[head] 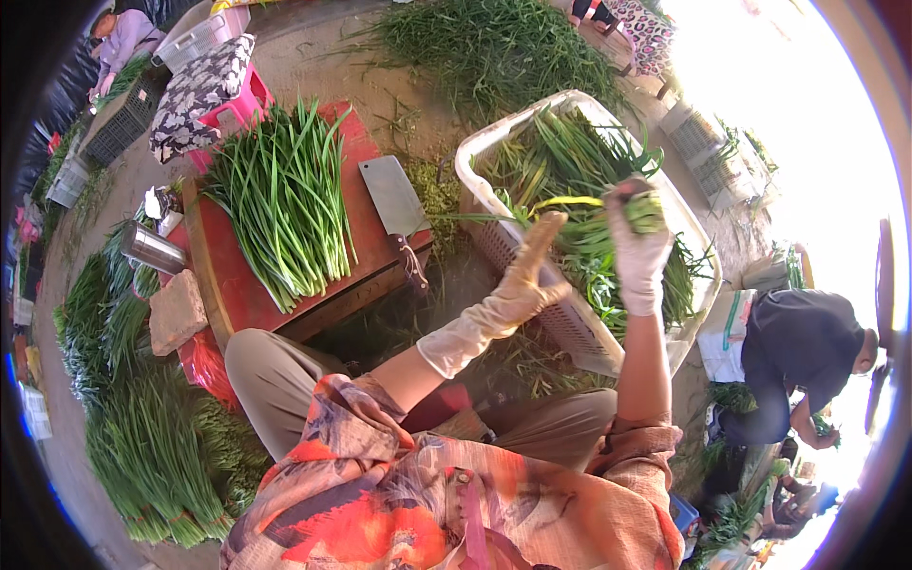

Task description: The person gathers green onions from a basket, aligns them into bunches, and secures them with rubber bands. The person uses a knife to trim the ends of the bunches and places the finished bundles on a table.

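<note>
My right hand [640,239], in a pale glove, is closed around a small bunch of green leafy stalks [643,211] above a white plastic basket [570,317]. To its left, my gloved left hand [534,274] has its fingers apart and no visible hold on anything, beside the basket's near wall. A yellow strip [570,202] stretches between the two hands; where its ends lie cannot be told. Long green leaves [570,146], resembling garlic chives, fill the basket. On a red board [365,246] lie a neat pile of long green stalks [285,206] and a cleaver [394,196].
A brick [177,312] and a metal cup [152,247] stand left of the board. Bundled greens [142,442] cover the floor at lower left. A loose heap of greens [499,50] lies beyond the basket. Other people [801,356] bend over greens at the right and upper left.
</note>
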A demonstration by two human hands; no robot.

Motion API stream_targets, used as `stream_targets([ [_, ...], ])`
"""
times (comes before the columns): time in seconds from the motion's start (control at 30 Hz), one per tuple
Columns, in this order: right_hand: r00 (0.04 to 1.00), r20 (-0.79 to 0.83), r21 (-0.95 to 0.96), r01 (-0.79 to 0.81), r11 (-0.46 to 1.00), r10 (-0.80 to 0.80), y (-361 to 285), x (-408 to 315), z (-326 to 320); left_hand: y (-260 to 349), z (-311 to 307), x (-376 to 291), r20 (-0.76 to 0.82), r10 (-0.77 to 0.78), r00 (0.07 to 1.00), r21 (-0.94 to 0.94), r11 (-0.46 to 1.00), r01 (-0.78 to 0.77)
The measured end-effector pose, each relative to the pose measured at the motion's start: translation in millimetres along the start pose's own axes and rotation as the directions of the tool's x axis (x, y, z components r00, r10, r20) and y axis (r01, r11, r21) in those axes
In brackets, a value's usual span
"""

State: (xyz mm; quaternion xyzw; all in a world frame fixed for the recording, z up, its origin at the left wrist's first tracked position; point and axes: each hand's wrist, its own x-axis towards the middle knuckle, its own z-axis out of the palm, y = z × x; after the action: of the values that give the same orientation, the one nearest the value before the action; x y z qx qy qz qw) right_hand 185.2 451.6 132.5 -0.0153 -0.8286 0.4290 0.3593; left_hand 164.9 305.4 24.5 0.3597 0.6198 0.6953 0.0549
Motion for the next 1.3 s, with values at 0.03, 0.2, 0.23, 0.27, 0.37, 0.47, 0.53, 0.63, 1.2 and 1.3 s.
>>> stream_targets([
  [0.03, 0.997, -0.033, 0.04, -0.065, 0.997, 0.067, -5.6, 2.3, -11.4, -10.9, -7.2, -7.4, -0.123, -0.018, 0.992, 0.078, 0.997, 0.027],
  [0.2, 0.998, 0.051, 0.212, -0.036, 0.977, 0.026, -17.9, -7.7, -13.1, -78.5, -44.2, 28.4, 0.044, -0.937, 0.346, -0.894, 0.117, 0.433],
  [0.23, 0.998, 0.065, 0.209, -0.028, 0.977, 0.014, -21.2, -8.8, -6.0, -135.7, -64.2, 28.6, 0.059, -0.9, 0.433, -0.943, 0.092, 0.32],
  [0.27, 0.998, 0.062, 0.162, -0.01, 0.987, 0.0, -21.7, -12.6, -11.8, -142.9, -62.6, 34.4, 0.004, -0.854, 0.52, -0.955, 0.151, 0.256],
  [0.37, 0.999, -0.041, 0.002, 0.031, 1.0, -0.031, -44.8, -10.6, -45.7, -125.7, -56.8, 33.6, -0.125, -0.819, 0.56, -0.919, 0.309, 0.246],
  [0.47, 0.921, -0.284, -0.103, 0.247, 0.963, -0.267, -78.8, 8.9, -84.3, -95.1, -73.2, 15.7, -0.279, -0.746, 0.605, -0.792, 0.535, 0.294],
  [0.53, 0.877, -0.39, 0.027, 0.317, 0.948, -0.282, -102.5, 11.3, -99.6, -34.8, -85.4, 3.2, -0.196, -0.625, 0.756, -0.7, 0.629, 0.339],
  [0.63, 0.79, -0.519, 0.143, 0.456, 0.878, -0.326, -136.4, 17.5, -98.6, -21.4, -138.5, -50.0, 0.227, -0.628, 0.744, -0.317, 0.675, 0.666],
  [1.2, 0.91, 0.045, 0.834, -0.262, 0.486, 0.412, -117.5, -83.9, 97.9, 110.5, -133.9, -100.0, 0.54, -0.383, 0.75, -0.128, 0.843, 0.523],
  [1.3, 0.903, 0.084, 0.854, -0.284, 0.436, 0.422, -99.1, -100.3, 112.6, 82.8, -148.3, -139.7, 0.576, -0.482, 0.661, -0.235, 0.676, 0.698],
])
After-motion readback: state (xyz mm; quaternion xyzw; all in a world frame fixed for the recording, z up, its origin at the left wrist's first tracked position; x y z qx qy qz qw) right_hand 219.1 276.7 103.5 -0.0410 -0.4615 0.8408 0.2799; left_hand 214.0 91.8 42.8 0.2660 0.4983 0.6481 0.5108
